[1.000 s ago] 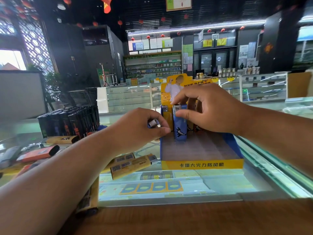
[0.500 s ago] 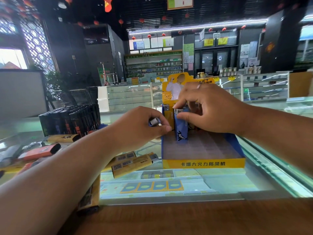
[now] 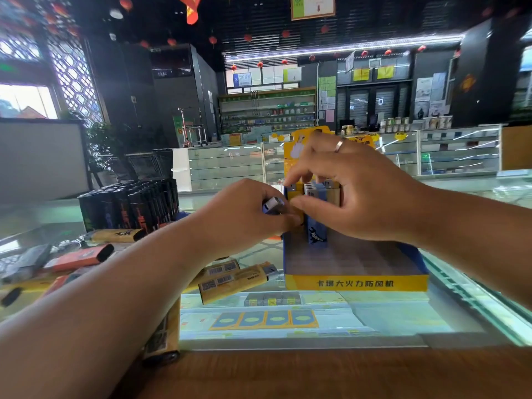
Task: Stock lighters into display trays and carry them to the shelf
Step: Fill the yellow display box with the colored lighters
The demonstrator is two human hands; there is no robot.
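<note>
A blue and yellow cardboard display tray [image 3: 355,282] stands on the glass counter, its front rows bare. Several lighters stand upright at its back left. My right hand [image 3: 359,194] hovers over them, fingers curled around the tops of the standing lighters; a blue lighter [image 3: 316,231] stands just below its thumb. My left hand [image 3: 244,214] grips another blue lighter [image 3: 273,205] with a silver top, held at the tray's left edge.
Loose yellow lighters [image 3: 234,279] lie on the glass counter [image 3: 388,315] left of the tray. A full tray of black lighters [image 3: 129,205] stands at the left, with orange and yellow lighters [image 3: 77,257] scattered in front. A wooden edge [image 3: 316,372] runs along the front.
My right hand has opened slightly and lifted over the standing lighters, the blue one now seated in the tray. My left hand with its lighter has edged closer to the tray.
</note>
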